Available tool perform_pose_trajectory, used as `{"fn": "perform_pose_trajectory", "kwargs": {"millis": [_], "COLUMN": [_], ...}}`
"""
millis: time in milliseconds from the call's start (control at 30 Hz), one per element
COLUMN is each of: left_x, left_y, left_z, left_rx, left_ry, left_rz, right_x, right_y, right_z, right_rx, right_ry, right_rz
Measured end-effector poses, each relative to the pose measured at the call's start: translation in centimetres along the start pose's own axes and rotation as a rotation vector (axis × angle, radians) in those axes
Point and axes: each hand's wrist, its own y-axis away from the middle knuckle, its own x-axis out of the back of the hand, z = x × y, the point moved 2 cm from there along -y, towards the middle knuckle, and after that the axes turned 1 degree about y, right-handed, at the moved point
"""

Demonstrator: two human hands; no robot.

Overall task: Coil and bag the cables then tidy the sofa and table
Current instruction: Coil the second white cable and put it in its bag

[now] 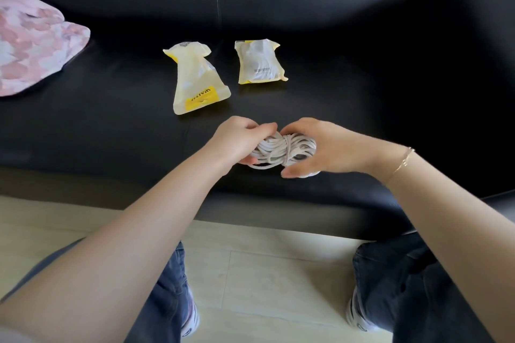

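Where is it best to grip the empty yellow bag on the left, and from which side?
Pinch the yellow bag at its narrow, crumpled far end, reaching in from above. That end stands up from the sofa, while the wider labelled end lies flat.

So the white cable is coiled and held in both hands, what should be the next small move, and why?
Probably free the left hand and pick up the flatter bag, while the right hand holds the cable bundle. The bundle already looks wrapped around its middle, and that bag lies just beyond the hands on the sofa. The other bag looks full already.
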Motion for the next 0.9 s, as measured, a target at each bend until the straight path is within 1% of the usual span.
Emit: {"fn": "perform_pose_trajectory", "kwargs": {"millis": [67, 100, 167, 233, 300, 367, 400, 433, 500, 567, 633, 700, 900], "left_x": [0.0, 0.1, 0.5, 1.1, 2.4, 4.2, 4.9, 5.7, 6.9, 7.4, 7.3, 7.0, 5.3], "left_y": [-0.3, -0.5, -0.6, -0.6, -0.7, -1.3, -2.1, -3.1, -5.3, -7.1, -8.2, -8.3, -6.0], "left_z": [0.0, 0.0, 0.3, 0.7, 1.1, 1.1, 1.0, 0.6, -0.7, -2.2, -3.6, -4.3, -4.5], "left_rx": [0.052, 0.069, 0.058, -0.027, -0.182, -0.34, -0.392, -0.417, -0.405, -0.348, -0.268, -0.237, -0.335], "left_ry": [0.052, 0.068, 0.062, -0.006, -0.206, -0.476, -0.579, -0.661, -0.78, -0.854, -0.872, -0.874, -0.93], "left_rz": [0.013, 0.019, 0.045, 0.108, 0.276, 0.53, 0.615, 0.661, 0.657, 0.579, 0.476, 0.412, 0.454], "right_x": [-0.9, -1.2, -1.3, -1.2, -1.0, -1.0, -1.0, -1.0, -0.8, -0.8, -0.8, -0.8, 0.1], "right_y": [-0.4, -0.5, -0.8, -1.1, -1.4, -1.8, -1.9, -1.9, -2.0, -2.1, -2.1, -2.1, -1.3], "right_z": [0.0, -0.2, -0.6, -1.0, -1.3, -1.4, -1.2, -1.1, -0.9, -0.6, -0.5, -0.3, 0.1], "right_rx": [0.051, 0.077, 0.107, 0.086, 0.027, -0.027, -0.053, -0.071, -0.088, -0.099, -0.106, -0.124, -0.195], "right_ry": [0.236, 0.297, 0.317, 0.269, 0.182, 0.13, 0.115, 0.097, 0.065, 0.075, 0.091, 0.093, 0.048], "right_rz": [0.15, 0.226, 0.331, 0.376, 0.406, 0.419, 0.425, 0.436, 0.455, 0.445, 0.442, 0.455, 0.483]}}
